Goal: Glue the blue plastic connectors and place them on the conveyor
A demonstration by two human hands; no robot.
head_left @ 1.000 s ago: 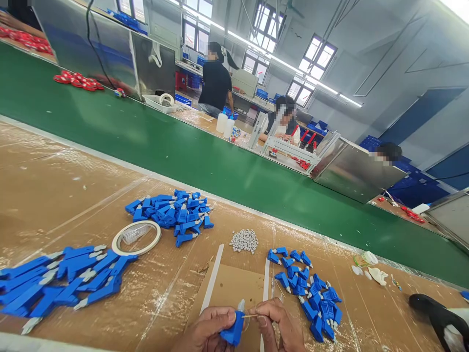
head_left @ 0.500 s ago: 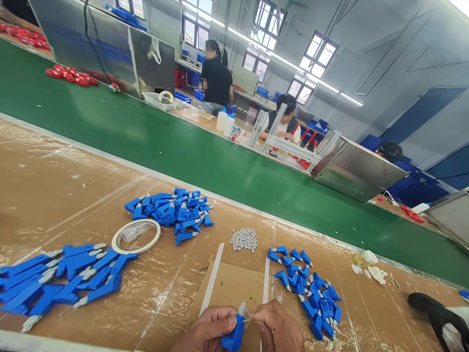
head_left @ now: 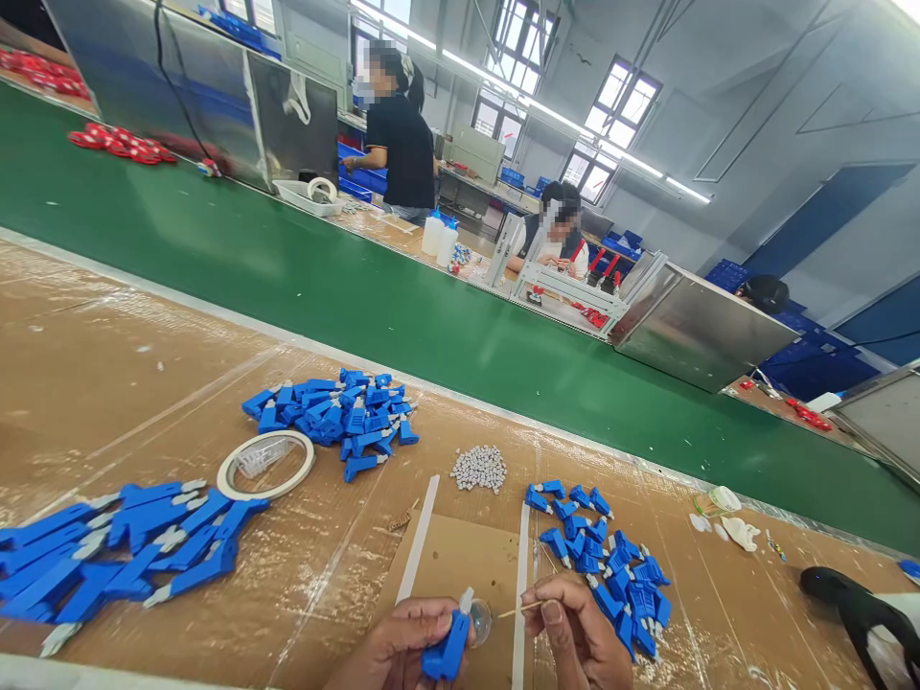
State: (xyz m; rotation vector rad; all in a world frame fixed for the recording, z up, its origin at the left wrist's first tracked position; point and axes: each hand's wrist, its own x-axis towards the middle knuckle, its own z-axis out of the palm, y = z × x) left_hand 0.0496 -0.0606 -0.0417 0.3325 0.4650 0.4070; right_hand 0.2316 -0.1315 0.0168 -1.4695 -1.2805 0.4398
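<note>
At the bottom edge, my left hand point(head_left: 392, 652) grips a blue plastic connector point(head_left: 447, 649) with a white tip pointing up. My right hand point(head_left: 579, 640) pinches a thin wooden stick point(head_left: 518, 609) whose end points at a small clear round piece point(head_left: 479, 621) beside the connector's tip. Both hands hover over a cardboard sheet point(head_left: 449, 561) flanked by two white strips. A pile of small blue connectors point(head_left: 604, 565) lies just right of my right hand.
Small white parts point(head_left: 479, 469) lie ahead, a second blue pile point(head_left: 337, 417) beyond, long blue pieces point(head_left: 115, 551) at left and a tape ring point(head_left: 265, 464). A green conveyor belt point(head_left: 374, 307) runs behind. Other people work across it. A black object point(head_left: 848, 604) sits far right.
My right hand has drawn the stick slightly away to the right of the connector tip, and the clear round piece now shows by the tip. A standing person across the belt has moved left.
</note>
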